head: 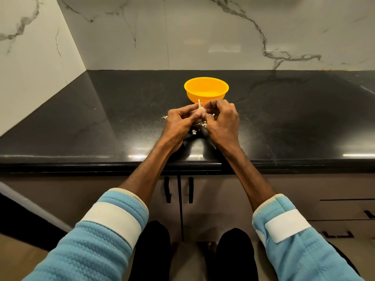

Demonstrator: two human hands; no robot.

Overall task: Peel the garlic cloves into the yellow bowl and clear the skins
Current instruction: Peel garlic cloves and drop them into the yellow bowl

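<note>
Both hands meet over the black countertop (81, 118), just in front of the yellow bowl (205, 96). The left hand (180, 122) pinches a piece of garlic (201, 110) between thumb and curled fingers, with the garlic's thin pale stem pointing up toward the bowl. The right hand (223, 120) closes in from the other side, its fingers curled round the same garlic, knuckles raised. How much skin is left on the garlic cannot be told, since the fingers cover most of it.

The bowl stands upright on the countertop, just beyond the fingertips and apart from them. Small white garlic skins (194, 131) lie scattered on the countertop beneath and between the hands, and a few more bits lie just left of the left hand.

Light blue quilted sleeves (101, 240) with white bands cover the forearms up to mid-arm. A white marble backsplash (203, 37) with grey veins rises behind the counter. Below the counter edge are cabinet doors with black handles (166, 189).
</note>
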